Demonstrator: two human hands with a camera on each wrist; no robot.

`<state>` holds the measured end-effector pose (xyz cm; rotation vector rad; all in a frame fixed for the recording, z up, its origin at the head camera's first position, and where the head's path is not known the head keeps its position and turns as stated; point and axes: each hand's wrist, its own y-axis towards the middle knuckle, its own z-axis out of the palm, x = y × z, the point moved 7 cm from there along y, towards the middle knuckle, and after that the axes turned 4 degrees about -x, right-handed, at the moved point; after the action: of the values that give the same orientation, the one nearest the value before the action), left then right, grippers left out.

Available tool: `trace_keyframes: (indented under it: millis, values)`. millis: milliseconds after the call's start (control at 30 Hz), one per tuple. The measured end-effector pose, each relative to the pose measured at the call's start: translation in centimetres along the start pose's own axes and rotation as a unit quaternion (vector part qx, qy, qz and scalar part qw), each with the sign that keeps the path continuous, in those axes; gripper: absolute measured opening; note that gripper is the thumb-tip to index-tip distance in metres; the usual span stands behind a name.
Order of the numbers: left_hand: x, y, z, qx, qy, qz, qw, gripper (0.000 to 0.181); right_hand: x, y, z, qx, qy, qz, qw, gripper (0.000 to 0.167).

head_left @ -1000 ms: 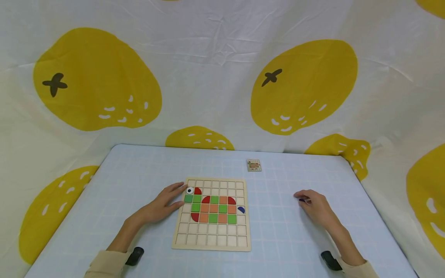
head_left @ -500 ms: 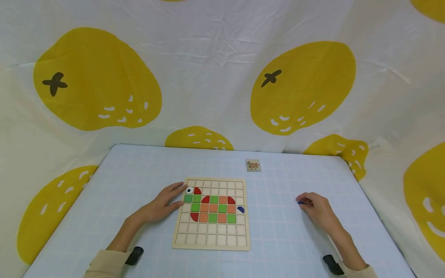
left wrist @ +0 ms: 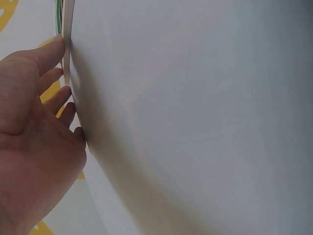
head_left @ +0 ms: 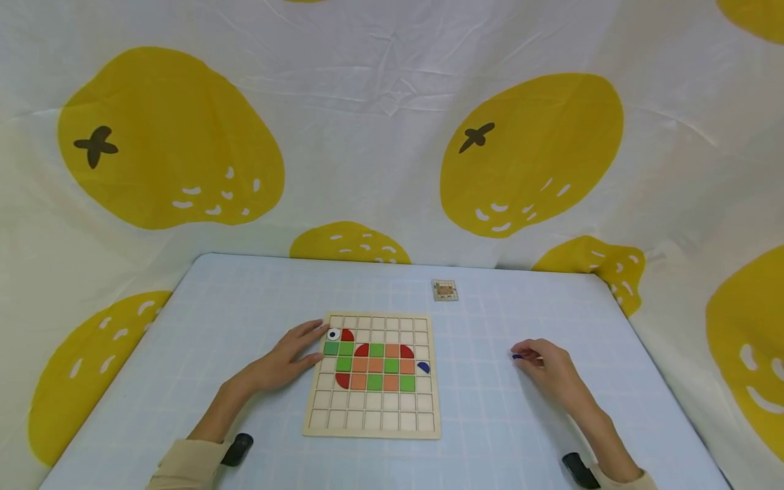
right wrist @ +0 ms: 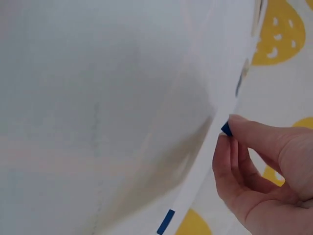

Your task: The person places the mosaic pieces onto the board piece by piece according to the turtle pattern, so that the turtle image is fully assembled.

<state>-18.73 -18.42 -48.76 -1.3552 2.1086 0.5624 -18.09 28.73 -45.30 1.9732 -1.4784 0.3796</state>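
Observation:
A square wooden grid board (head_left: pixel 371 433) lies on the table, with green, orange and red tiles and a round eye tile (head_left: pixel 333 334) in its cells. On its right side a blue half-round tile (head_left: pixel 423 367) sits tilted in a cell. My left hand (head_left: pixel 284 361) touches the board's left edge, fingers extended; in the left wrist view the thumb (left wrist: pixel 51 55) meets that edge. To the right of the board, my right hand (head_left: pixel 548 371) pinches a small blue tile (right wrist: pixel 226 129) between thumb and fingertips, its shape mostly hidden.
Beyond the board lies a small pattern card (head_left: pixel 445 290). Another blue piece (right wrist: pixel 166 222) rests on the table in the right wrist view, not visible in the head view. A lemon-print cloth (head_left: pixel 367 170) hangs behind the table.
My right hand has shifted slightly left toward the board, and the blue tile it pinches now shows more at the fingertips. The left hand has stayed at the board's edge.

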Motion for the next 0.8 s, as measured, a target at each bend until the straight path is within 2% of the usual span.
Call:
trace_keyframes:
  millis: [300, 400, 633, 800]
  values:
    - [-0.2, 0.0, 0.0, 0.003, -0.002, -0.001, 1.0000, 0.060, 2.0, 0.3, 0.9, 0.025, 0.016, 0.011, 0.9995, 0.021]
    - [-0.2, 0.0, 0.0, 0.002, 0.000, 0.000, 1.0000, 0.060, 2.7, 0.5, 1.6, 0.036, 0.018, 0.020, 0.9990, 0.020]
    - [0.0, -0.1, 0.0, 0.005, 0.000, -0.006, 1.0000, 0.061, 4.8, 0.8, 3.5, 0.046, 0.033, 0.009, 0.9984, 0.020]
    - [0.1, 0.0, 0.0, 0.006, 0.001, -0.005, 1.0000, 0.061, 6.6, 1.0, 4.9, 0.077, 0.052, 0.012, 0.9956, 0.018]
